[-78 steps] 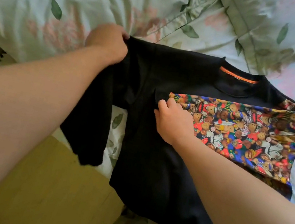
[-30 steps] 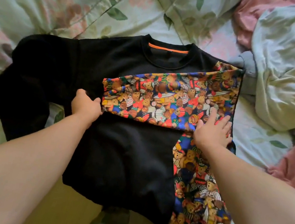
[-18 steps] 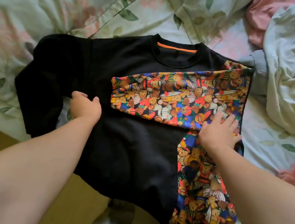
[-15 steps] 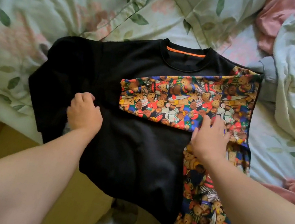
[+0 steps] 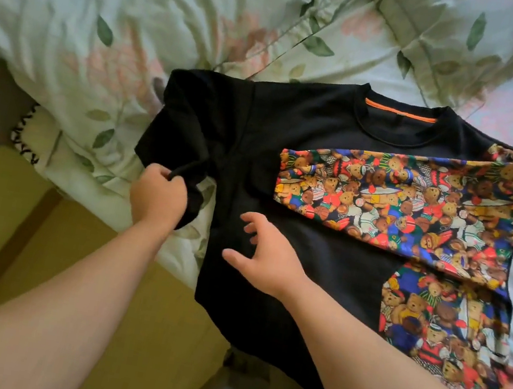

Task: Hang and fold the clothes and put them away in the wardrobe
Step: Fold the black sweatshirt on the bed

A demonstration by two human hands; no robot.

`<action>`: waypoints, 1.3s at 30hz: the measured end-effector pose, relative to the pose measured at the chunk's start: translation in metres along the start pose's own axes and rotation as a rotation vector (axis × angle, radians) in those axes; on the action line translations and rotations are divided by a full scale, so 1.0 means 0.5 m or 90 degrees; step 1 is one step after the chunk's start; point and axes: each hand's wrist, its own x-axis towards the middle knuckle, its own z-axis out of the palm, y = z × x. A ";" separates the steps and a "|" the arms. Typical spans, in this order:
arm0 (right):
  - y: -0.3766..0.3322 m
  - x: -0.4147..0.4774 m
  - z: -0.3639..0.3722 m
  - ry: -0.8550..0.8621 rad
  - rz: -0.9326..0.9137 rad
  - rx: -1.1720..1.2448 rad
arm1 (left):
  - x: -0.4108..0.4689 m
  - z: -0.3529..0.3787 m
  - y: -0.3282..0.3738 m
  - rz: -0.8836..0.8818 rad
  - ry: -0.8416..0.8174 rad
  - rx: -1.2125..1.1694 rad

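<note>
Left hand (image 5: 158, 197) now grips black sleeve (image 5: 183, 133); right hand (image 5: 265, 261) shifted centre.

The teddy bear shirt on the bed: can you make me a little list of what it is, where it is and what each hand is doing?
shirt: black sweatshirt with a teddy-bear print on one side
place: spread on the flowery bedding
printed sleeve: folded across the chest
black sleeve: not folded in yet
left hand: grips the black sleeve's cuff
right hand: open, spread over the black front

Floral bedding (image 5: 181, 30), yellow floor (image 5: 4, 218)
</note>
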 end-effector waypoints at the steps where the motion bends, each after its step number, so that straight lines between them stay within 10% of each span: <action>1: -0.025 0.000 0.001 -0.057 0.021 0.116 | -0.021 0.003 0.046 -0.011 -0.026 -0.118; 6: -0.063 0.003 -0.037 0.150 0.083 0.498 | -0.161 0.035 0.210 0.127 -0.346 -0.297; 13: 0.044 0.016 -0.182 0.290 0.198 0.724 | -0.207 0.103 0.265 0.321 -0.417 -0.244; 18: 0.098 0.002 -0.269 0.338 0.215 0.884 | -0.190 0.155 0.205 0.275 -0.321 -0.115; 25: 0.197 -0.057 -0.422 0.474 0.164 0.938 | -0.140 0.220 0.076 0.575 -0.209 0.497; 39: 0.354 -0.087 -0.476 0.473 0.330 1.144 | -0.127 0.286 0.113 0.392 -0.038 0.554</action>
